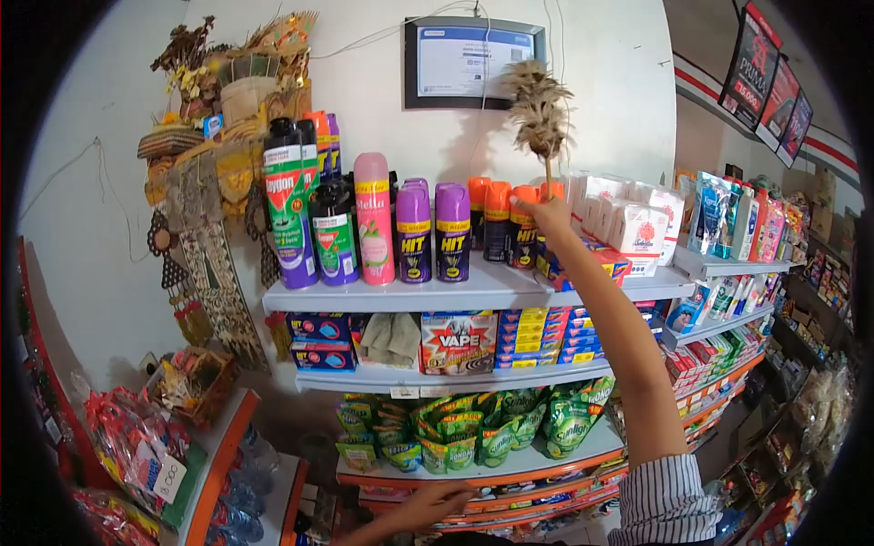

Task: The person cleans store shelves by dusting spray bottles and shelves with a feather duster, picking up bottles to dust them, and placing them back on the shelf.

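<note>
My right hand (547, 221) is raised to the top shelf, closed around the thin handle of a feather duster (537, 111). The duster stands upright, its grey-brown feathers in front of the wall, near the framed notice. Close beside this hand are orange-capped HIT spray cans (497, 218) and a row of white tissue packs (635, 235). Low in the view, my left hand (435, 503) hangs before the lower shelves with nothing in it, its fingers loosely stretched to the right. Above it sit green Sunlight pouches (499, 441).
Purple-capped HIT cans (452, 238), a pink Stella can (373, 223) and Baygon cans (288, 209) line the top shelf (410, 296). Below, a grey cloth (390, 338) lies beside a VAPE box (458, 344). Woven decorations (218, 191) hang at left; more stocked shelves stand right.
</note>
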Demonstrator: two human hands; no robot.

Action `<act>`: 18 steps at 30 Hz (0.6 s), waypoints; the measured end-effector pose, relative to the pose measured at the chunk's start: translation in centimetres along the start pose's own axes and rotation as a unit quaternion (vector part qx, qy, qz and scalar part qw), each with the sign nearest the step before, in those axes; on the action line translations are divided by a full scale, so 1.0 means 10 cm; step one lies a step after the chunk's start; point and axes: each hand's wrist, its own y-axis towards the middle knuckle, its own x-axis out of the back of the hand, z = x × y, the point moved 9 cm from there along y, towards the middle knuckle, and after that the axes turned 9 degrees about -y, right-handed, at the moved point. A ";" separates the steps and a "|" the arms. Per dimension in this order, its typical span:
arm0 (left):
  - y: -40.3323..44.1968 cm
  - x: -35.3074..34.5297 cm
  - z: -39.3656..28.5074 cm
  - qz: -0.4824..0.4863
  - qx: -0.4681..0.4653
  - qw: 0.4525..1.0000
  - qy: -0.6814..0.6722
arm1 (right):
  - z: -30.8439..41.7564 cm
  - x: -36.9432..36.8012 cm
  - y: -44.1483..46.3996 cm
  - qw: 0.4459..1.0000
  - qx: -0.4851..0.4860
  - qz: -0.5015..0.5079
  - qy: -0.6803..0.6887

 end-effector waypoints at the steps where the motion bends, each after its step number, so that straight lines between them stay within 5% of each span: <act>1: -0.08 0.16 0.35 -0.048 0.019 0.998 -0.037 | 0.01 0.01 -0.04 1.000 0.009 0.014 -0.016; 4: -0.40 0.39 1.22 -0.125 0.084 0.978 -0.142 | 0.13 0.07 -0.18 0.999 0.026 0.000 -0.041; 11: -0.57 0.37 0.45 -0.134 0.059 0.972 -0.186 | 0.78 0.49 -0.46 0.994 0.090 -0.033 -0.046; 15: -0.52 0.60 -0.42 -0.238 -0.123 0.962 0.057 | 1.29 0.76 -1.05 0.995 0.098 -0.008 0.009; 18: -0.59 0.64 -1.17 -0.367 -0.287 0.854 0.230 | 1.41 0.57 -1.79 0.979 0.064 0.156 0.110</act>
